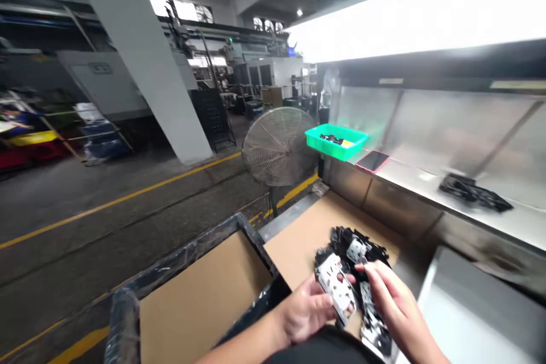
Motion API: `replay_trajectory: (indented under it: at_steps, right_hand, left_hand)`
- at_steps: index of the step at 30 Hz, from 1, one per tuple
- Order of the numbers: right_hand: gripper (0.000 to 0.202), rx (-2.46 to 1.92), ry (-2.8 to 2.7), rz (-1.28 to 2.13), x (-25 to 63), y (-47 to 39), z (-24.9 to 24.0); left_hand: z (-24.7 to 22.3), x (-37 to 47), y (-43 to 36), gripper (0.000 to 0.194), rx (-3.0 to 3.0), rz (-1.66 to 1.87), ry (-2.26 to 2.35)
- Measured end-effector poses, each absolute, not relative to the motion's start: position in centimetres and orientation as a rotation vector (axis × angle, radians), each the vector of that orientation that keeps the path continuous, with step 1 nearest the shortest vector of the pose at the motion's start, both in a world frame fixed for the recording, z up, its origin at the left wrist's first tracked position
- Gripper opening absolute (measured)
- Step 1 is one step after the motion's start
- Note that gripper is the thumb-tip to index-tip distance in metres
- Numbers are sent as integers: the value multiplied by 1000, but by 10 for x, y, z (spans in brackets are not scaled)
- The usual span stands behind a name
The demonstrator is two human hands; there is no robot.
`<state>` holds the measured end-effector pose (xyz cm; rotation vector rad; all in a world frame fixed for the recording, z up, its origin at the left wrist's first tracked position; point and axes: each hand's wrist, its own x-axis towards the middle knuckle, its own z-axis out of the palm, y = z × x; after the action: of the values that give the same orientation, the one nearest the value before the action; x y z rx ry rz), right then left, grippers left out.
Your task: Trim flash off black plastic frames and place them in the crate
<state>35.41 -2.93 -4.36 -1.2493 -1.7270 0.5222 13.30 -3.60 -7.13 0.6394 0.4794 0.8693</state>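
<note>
A flat silvery metal plate with cut-outs [336,287] is held in my left hand [307,308], its fingers wrapped round the lower edge. My right hand [394,301] is just to the right, thumb and fingers pinched together near the plate's upper right; whatever is between the fingertips is too small to make out. Behind and beneath both hands lies a pile of black and silvery metal parts [371,251] on a brown cardboard sheet [298,239]. More parts [375,327] lie below my right hand.
A cardboard-lined bin [205,301] stands at lower left. On the metal shelf are a green tray [336,151] with parts, a phone [373,161] and black parts [473,192]. A large fan [279,148] stands beyond the bench. At right is a grey-white tray [482,313].
</note>
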Motion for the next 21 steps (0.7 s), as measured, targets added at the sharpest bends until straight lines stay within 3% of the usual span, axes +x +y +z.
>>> replay_trajectory:
  at_steps: [3,8,21]
  right_hand:
    - [37,-1275,-1744,700,357,-38,-29]
    - [29,-1229,-1815,676,355,-51,-21]
    - [33,-1177,-1992,591,350,-50,-19]
  left_hand:
    - [-60,132,-38,70,618,938,475]
    - [-58,135,-35,112,599,1001,496]
    - [-73,134,-35,111,719,1064,462]
